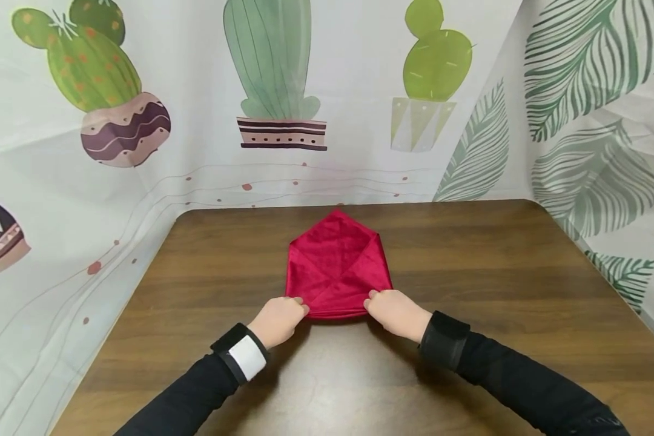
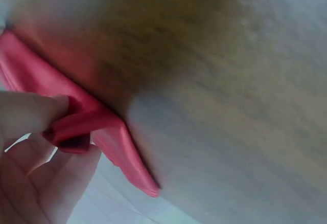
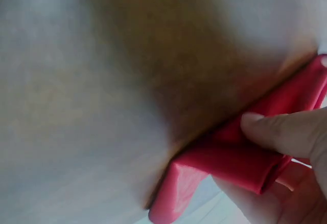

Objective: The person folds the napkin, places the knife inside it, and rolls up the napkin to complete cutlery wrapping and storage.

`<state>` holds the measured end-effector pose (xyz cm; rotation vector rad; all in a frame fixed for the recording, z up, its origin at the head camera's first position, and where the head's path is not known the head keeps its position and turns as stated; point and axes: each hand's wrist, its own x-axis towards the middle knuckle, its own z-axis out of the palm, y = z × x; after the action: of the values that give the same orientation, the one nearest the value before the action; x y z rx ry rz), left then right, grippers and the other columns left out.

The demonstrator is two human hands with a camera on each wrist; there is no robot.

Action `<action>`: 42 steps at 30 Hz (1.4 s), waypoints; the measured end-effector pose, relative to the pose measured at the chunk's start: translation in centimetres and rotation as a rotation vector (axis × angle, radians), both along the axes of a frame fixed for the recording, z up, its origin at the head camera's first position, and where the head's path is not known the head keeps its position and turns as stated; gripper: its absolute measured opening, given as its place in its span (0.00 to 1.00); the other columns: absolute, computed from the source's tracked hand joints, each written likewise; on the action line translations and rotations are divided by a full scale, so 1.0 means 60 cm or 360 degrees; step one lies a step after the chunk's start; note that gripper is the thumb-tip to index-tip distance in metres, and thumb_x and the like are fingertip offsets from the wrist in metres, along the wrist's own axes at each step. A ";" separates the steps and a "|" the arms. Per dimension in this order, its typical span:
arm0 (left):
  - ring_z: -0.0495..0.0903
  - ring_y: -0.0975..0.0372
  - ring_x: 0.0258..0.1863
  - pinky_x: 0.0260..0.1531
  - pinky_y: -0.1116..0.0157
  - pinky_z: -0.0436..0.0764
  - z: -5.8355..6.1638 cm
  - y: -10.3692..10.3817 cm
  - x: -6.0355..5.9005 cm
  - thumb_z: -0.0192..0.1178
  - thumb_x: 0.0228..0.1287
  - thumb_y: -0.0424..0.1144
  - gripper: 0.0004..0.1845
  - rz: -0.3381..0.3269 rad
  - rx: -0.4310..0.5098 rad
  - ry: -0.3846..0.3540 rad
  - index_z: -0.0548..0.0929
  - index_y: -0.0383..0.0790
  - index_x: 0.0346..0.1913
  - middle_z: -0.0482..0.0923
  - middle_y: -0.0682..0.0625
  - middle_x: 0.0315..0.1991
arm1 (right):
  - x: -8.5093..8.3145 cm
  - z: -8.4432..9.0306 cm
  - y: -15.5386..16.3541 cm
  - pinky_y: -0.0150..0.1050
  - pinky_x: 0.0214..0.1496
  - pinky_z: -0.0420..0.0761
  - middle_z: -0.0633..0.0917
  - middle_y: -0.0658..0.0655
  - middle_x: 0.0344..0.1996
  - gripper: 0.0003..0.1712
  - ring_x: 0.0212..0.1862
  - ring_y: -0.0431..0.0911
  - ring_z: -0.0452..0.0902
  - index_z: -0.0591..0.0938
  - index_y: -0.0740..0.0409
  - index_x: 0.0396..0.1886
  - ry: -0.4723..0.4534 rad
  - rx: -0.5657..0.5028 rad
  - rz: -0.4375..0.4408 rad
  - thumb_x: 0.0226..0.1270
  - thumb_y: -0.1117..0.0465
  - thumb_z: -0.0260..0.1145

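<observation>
A shiny red cloth (image 1: 335, 266), folded into a five-sided shape with its point toward the back, lies on the wooden table. My left hand (image 1: 280, 318) pinches its near left corner. At the near right corner, my right hand (image 1: 398, 313) pinches the cloth too. The left wrist view has the thumb and fingers of the left hand (image 2: 46, 152) on either side of a rolled fold of the red cloth (image 2: 92, 116). A similar fold of cloth (image 3: 230, 162) sits between thumb and fingers of the right hand (image 3: 286, 152) in the right wrist view.
The brown wooden table (image 1: 218, 260) has rounded far corners. Behind it hangs a white curtain (image 1: 360, 163) printed with cacti and leaves. A black cuff (image 1: 444, 340) circles the right wrist; the left wears a black band with a white patch (image 1: 247, 357).
</observation>
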<state>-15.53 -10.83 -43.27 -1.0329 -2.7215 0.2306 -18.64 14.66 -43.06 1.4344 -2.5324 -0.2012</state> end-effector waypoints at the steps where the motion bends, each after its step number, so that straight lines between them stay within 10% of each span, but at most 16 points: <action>1: 0.75 0.59 0.20 0.19 0.64 0.74 0.002 -0.002 -0.003 0.62 0.39 0.26 0.09 0.0026 0.0035 -0.0050 0.76 0.44 0.21 0.71 0.51 0.19 | -0.005 0.003 0.002 0.34 0.23 0.74 0.72 0.53 0.17 0.10 0.22 0.46 0.72 0.76 0.57 0.21 -0.0058 -0.0020 -0.0015 0.42 0.67 0.71; 14: 0.72 0.61 0.22 0.26 0.67 0.72 0.011 -0.031 -0.067 0.62 0.46 0.25 0.06 0.0098 0.0499 -0.0743 0.78 0.39 0.22 0.74 0.52 0.19 | -0.064 0.017 0.014 0.40 0.32 0.76 0.80 0.54 0.27 0.11 0.31 0.48 0.76 0.80 0.62 0.32 -0.0792 -0.0266 -0.0286 0.46 0.72 0.64; 23: 0.74 0.64 0.25 0.28 0.69 0.73 0.011 -0.031 -0.082 0.66 0.43 0.27 0.05 0.0383 0.0715 -0.0910 0.80 0.36 0.23 0.76 0.52 0.21 | -0.083 0.023 0.018 0.40 0.37 0.75 0.82 0.56 0.31 0.11 0.36 0.48 0.76 0.83 0.63 0.34 -0.0997 -0.0294 -0.0548 0.46 0.70 0.67; 32: 0.75 0.58 0.30 0.31 0.64 0.74 0.014 -0.014 -0.075 0.67 0.44 0.32 0.09 0.0484 0.0545 -0.0659 0.76 0.40 0.27 0.74 0.52 0.26 | -0.076 0.032 0.009 0.42 0.29 0.73 0.76 0.53 0.25 0.12 0.34 0.49 0.74 0.76 0.58 0.27 -0.0782 -0.0221 -0.0723 0.44 0.64 0.71; 42: 0.75 0.61 0.28 0.28 0.70 0.75 0.002 -0.016 -0.055 0.60 0.46 0.26 0.08 -0.0163 0.0109 -0.0220 0.78 0.43 0.24 0.72 0.52 0.24 | -0.027 0.002 0.005 0.36 0.28 0.76 0.76 0.55 0.22 0.08 0.27 0.48 0.73 0.79 0.57 0.24 0.0094 -0.0175 -0.0161 0.43 0.69 0.70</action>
<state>-18.83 -11.80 -43.17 -1.2061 -2.7651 0.0500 -20.25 14.95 -42.95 1.2430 -2.5281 -0.1175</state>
